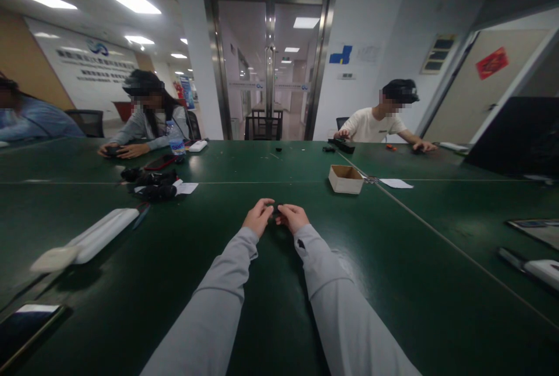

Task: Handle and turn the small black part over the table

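Both hands meet over the green table (279,283), in front of me. A small black piece (276,210) sits between my fingertips; its kind is too small to make out. My left hand (258,216) touches it from the left, thumb and forefinger curled toward it. From the right, my right hand (294,217) pinches it between thumb and fingers, the lower fingers bent under. Much of the piece is hidden by the fingertips. Beyond and to the right of my hands stands a small open cardboard box (345,183).
On the left lie a white power bank-like case (105,235), a phone (30,329) and black gear (152,183). A water bottle (175,140) stands farther back. Co-workers sit across the table. At right are a dark screen (515,137) and a paper sheet (396,183).
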`<state>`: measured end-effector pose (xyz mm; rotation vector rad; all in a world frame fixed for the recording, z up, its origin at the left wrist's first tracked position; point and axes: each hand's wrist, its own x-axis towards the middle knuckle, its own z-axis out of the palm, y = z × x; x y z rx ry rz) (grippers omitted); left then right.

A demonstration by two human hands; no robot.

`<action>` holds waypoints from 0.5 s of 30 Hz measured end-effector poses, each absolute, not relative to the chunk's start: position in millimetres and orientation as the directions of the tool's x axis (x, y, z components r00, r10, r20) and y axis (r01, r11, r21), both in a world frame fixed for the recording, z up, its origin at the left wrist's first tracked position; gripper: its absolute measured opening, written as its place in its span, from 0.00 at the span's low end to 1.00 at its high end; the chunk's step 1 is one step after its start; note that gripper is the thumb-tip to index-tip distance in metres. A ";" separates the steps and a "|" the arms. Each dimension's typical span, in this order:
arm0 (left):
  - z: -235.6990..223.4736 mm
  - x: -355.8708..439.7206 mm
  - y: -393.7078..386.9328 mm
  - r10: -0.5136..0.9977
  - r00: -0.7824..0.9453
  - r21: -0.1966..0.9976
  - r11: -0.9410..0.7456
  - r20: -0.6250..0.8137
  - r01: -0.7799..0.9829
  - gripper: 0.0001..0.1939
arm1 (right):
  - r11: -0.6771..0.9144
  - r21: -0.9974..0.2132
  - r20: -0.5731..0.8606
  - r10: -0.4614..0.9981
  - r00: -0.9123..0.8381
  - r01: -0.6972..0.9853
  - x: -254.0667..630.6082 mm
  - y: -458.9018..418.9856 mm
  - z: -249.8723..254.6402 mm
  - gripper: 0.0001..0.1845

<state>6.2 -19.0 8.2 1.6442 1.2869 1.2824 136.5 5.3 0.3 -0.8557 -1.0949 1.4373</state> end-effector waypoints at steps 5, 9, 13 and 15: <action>7.3 7.0 -18.4 0.964 0.028 0.924 -0.262 0.265 0.277 0.17 | 0.010 -0.947 0.063 0.986 -0.156 -0.321 135.8 5.4 0.3 0.11; 7.7 8.0 -18.5 0.956 0.038 0.928 -0.292 0.291 0.233 0.17 | 0.004 -0.942 0.059 0.987 -0.152 -0.337 135.5 5.6 -0.2 0.11; 9.0 8.5 -19.8 0.965 0.045 0.935 -0.261 0.258 0.238 0.16 | 0.011 -0.944 0.065 0.986 -0.153 -0.331 135.7 6.2 -1.3 0.11; 9.5 8.2 -20.4 0.959 0.044 0.934 -0.283 0.280 0.219 0.15 | 0.008 -0.940 0.063 0.986 -0.151 -0.340 135.9 6.6 -1.5 0.11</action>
